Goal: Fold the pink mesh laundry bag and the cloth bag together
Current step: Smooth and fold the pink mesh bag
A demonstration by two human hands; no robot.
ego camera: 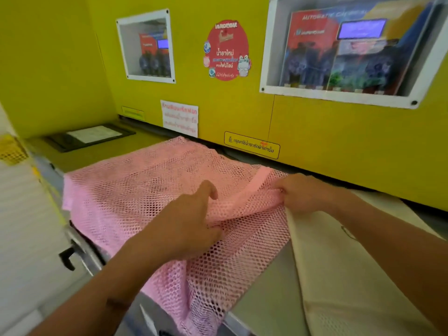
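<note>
While the pink mesh laundry bag lies spread across the bench below a yellow wall, both hands grip its near right portion. Left hand: palm down on the mesh, fingers closed on a raised ridge of netting, index finger extended. Right hand: fingers pinched on the mesh at its right edge, where the cream cloth bag meets it. Cloth bag: touching the mesh bag's right side, sloping down toward the viewer at lower right. One corner of the mesh hangs over the bench's front edge. Red round sticker and two framed panels on the wall behind.
</note>
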